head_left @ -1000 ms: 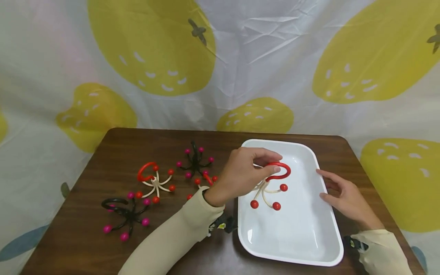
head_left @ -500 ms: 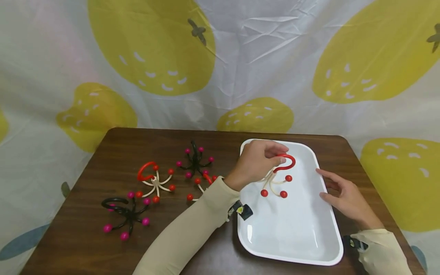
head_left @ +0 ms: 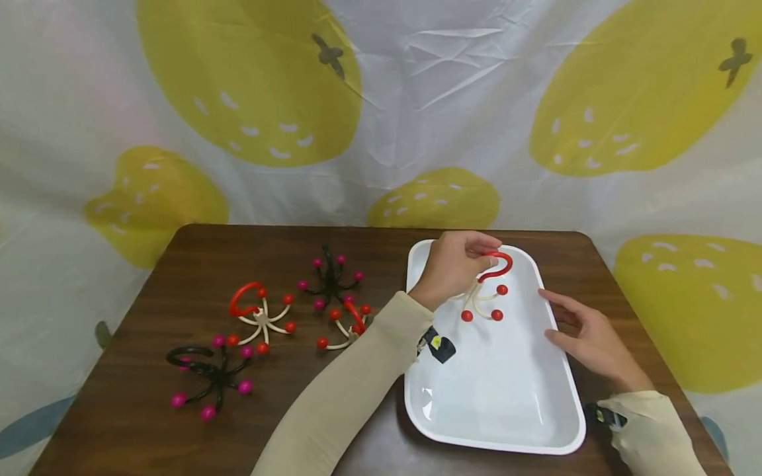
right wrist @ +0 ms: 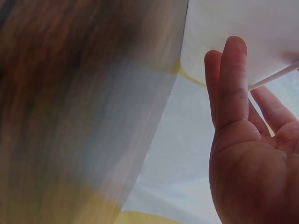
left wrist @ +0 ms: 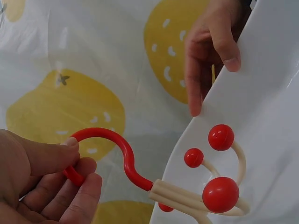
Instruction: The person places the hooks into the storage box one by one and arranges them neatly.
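Observation:
My left hand pinches the red hooked handle of a claw-shaped massager between thumb and fingers. In the left wrist view, the massager has cream prongs tipped with red balls. It hangs over the far half of a white tray; whether any ball touches the tray's bottom, I cannot tell. At the tray's right rim rests my right hand, thumb and index fingertip against the edge. The right wrist view has its long fingers straight along the tray's outer wall.
Left of the tray on the brown table lie two black massagers with pink balls and two cream ones with red balls. A fruit-print curtain hangs behind the table.
My left hand has carried the massager farther back and slightly right over the tray, uncovering more of the cream massager behind the sleeve. The right hand stays at the rim.

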`<state>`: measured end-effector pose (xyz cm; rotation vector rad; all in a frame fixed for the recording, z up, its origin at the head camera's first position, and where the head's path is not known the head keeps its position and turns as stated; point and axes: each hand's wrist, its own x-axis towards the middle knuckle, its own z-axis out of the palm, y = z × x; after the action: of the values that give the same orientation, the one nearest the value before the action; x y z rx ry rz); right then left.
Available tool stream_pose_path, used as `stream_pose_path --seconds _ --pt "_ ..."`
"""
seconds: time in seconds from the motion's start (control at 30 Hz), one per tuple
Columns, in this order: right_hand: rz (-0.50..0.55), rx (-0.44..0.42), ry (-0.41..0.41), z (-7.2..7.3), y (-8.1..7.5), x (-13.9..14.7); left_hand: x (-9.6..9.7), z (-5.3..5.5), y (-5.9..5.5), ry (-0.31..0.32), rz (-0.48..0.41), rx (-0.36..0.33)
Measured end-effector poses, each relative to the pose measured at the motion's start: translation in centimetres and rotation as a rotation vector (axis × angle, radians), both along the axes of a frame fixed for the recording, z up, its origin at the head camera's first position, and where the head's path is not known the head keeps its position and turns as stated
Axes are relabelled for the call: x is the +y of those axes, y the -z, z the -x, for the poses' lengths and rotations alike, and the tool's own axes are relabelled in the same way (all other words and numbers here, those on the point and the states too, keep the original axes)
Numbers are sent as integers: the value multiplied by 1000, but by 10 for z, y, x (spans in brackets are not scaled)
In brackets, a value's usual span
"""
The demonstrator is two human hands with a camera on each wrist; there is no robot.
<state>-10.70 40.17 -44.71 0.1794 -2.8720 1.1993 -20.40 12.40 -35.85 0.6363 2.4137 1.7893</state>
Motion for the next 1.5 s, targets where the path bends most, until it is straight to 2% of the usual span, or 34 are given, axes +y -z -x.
stream_pose_path --seconds 0.17,0.37,0.53,0.83,1.2,1.5 --pt "22 14 -16 3 1 -4 9 10 9 -50 -29 -48" --pt "28 -1 -20 1 1 -3 22 22 20 -75 -87 -93" --pt "12 2 -16 1 0 -2 34 29 25 -80 -140 -129" --pt "28 8 -23 1 1 -1 49 32 33 -107 -155 -139" --pt "7 -24 -6 -2 -4 -3 52 34 44 -100 -156 -174" --pt "2 -34 -4 -2 -6 -3 52 32 45 -87 -183 -181"
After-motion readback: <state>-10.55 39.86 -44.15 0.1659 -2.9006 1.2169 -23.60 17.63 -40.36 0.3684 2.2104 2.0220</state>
